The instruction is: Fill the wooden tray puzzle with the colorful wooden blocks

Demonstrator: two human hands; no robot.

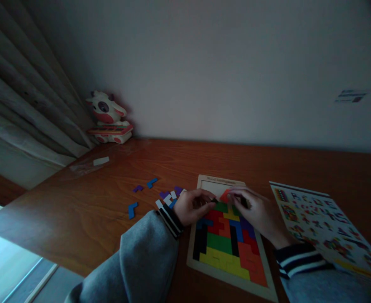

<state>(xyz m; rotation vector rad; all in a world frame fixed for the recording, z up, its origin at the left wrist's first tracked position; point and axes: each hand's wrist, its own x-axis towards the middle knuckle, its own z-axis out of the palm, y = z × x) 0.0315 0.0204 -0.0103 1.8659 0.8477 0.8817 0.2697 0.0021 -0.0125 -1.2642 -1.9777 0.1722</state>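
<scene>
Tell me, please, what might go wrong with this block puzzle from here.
The left cuff is close beside the loose pieces and might scatter them. Both the left hand and the right hand work over filled rows, so a finger could nudge the green piece. The right sleeve overlaps the printed sheet and may drag it.

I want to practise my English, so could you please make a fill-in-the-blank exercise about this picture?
1. The loose pieces on the table are purple, white and ____.
2. They lie to the ____ of the puzzle board.
3. The sheet of pictures is nearer to the ____ hand.
4. The toy cow is farther from the person than the board; it sits near the ____ edge of the table.

Missing words: blue; left; right; far.
</scene>
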